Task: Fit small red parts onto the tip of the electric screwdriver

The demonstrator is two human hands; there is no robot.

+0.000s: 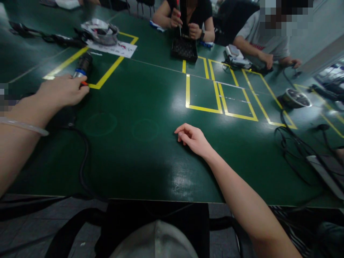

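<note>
My left hand point(64, 89) reaches out at the left, its fingers closed over a dark corded tool point(85, 62) with a blue ring and a bit of orange near the fingertips. Most of the tool's body is hidden under the hand, so its exact kind cannot be told. A black cord point(85, 154) curves from below the hand to the table's front edge. On the green table point(150, 161), near the middle, my right hand point(193, 139) rests loosely curled. A gap shows between thumb and fingers, with nothing seen in it.
Yellow tape outlines point(204, 107) mark the table. Beyond my left hand stands a clear bag point(102, 32) on a printed sheet point(120, 49). Across the table, a person works over a black tray point(184, 50). A round metal part point(297, 98) and tangled cables point(290, 143) lie right.
</note>
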